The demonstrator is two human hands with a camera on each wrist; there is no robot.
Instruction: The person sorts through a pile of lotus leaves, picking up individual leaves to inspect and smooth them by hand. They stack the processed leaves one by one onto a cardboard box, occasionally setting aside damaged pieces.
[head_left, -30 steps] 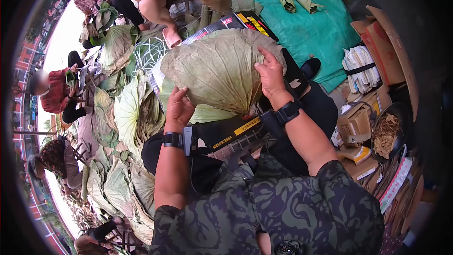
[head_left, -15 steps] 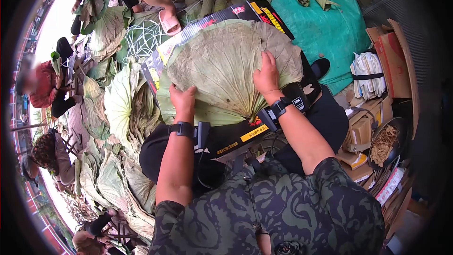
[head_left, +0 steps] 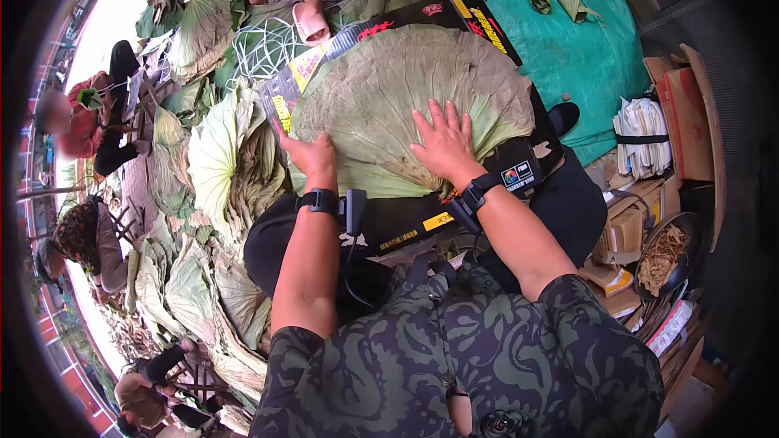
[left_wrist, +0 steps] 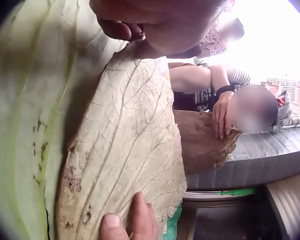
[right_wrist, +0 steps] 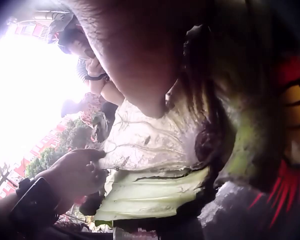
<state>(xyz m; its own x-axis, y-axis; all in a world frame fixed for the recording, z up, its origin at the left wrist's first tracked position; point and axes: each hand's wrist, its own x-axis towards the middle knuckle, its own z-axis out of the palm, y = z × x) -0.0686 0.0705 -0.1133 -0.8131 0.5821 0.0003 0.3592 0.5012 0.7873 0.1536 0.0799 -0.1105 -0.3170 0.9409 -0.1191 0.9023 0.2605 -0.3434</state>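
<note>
The right hand (head_left: pixel 445 146) lies flat with its fingers spread and straight, pressing on the middle of a big round dried leaf (head_left: pixel 389 89), grasping nothing; a black watch-like band circles the wrist just behind it. The left hand (head_left: pixel 312 158) sits at the leaf's near left edge, its fingers curled over the rim so that they grip the papery margin, and the left wrist view shows the thumb and a finger pinching that edge. The leaf is pale tan-green, matte and wrinkled, with fine veins fanning out from a centre near the right palm and a wavy, slightly torn border; under it a smoother, greener leaf (head_left: pixel 357 186) shows along the near side. Both lie on a glossy black cardboard box (head_left: pixel 406 231) with yellow and red print, which rests across the person's lap. To the left a heap of more leaves (head_left: pixel 219 170), crumpled and ribbed, spreads over the ground. Beyond the box lies a teal tarp (head_left: pixel 568 40), and to the right stand brown cardboard cartons (head_left: pixel 673 105) and a strapped bundle of white papers (head_left: pixel 641 138)
</note>
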